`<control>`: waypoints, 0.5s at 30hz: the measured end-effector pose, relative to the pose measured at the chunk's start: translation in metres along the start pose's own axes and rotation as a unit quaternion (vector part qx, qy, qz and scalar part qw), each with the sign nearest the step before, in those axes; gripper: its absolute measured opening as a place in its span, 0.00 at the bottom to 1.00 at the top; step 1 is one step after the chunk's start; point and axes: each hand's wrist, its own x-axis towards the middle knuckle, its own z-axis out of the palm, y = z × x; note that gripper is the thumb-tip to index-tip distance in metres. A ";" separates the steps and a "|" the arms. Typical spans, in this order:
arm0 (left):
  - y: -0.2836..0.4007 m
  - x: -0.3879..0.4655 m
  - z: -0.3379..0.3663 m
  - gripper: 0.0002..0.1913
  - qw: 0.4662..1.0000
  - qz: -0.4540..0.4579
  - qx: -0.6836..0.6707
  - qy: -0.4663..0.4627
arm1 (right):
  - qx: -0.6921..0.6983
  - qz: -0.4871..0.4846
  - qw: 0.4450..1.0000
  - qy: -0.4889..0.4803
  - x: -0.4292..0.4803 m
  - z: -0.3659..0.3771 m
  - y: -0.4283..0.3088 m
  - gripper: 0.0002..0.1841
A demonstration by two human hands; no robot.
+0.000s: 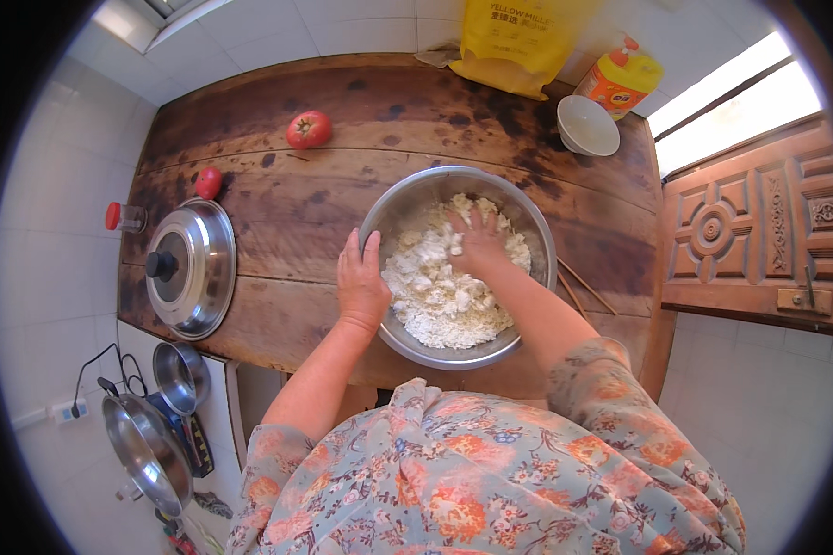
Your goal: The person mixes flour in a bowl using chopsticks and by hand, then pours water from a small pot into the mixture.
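A wide stainless steel bowl (451,359) stands on the wooden table before me, holding crumbly, floury dough (437,305). My left hand (363,281) grips the bowl's left rim, with the thumb at the inner side and the fingers outside. Inside the bowl, my right hand (479,243) is pressed into the lumpy dough toward the far right side, its fingers spread and partly covered by flour. Whether the fingers close on any dough cannot be told. Two wooden chopsticks (586,286) lie on the table just right of the bowl, partly hidden by it.
On the table (284,229) are two tomatoes (309,130), a steel lid (191,270) and a red-capped jar (125,217). A white bowl (588,126), yellow millet bag (517,48) and orange pump bottle (618,83) stand far right. Steel pans (149,451) sit lower left.
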 end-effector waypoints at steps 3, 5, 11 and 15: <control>-0.001 -0.005 -0.003 0.32 1.000 -0.015 0.001 -0.014 | 0.005 -0.089 0.996 -0.023 0.007 0.007 -0.041 0.40; -0.004 -0.004 0.000 0.32 1.000 -0.022 -0.008 -0.001 | 0.025 -0.151 0.987 -0.048 -0.008 0.012 -0.069 0.39; -0.006 -0.008 0.000 0.32 0.999 -0.003 0.017 0.028 | -0.042 -0.251 0.951 -0.178 -0.076 -0.013 -0.053 0.37; -0.001 -0.005 0.000 0.29 0.999 0.000 0.012 0.032 | -0.091 -0.216 0.962 -0.139 -0.107 -0.043 -0.004 0.39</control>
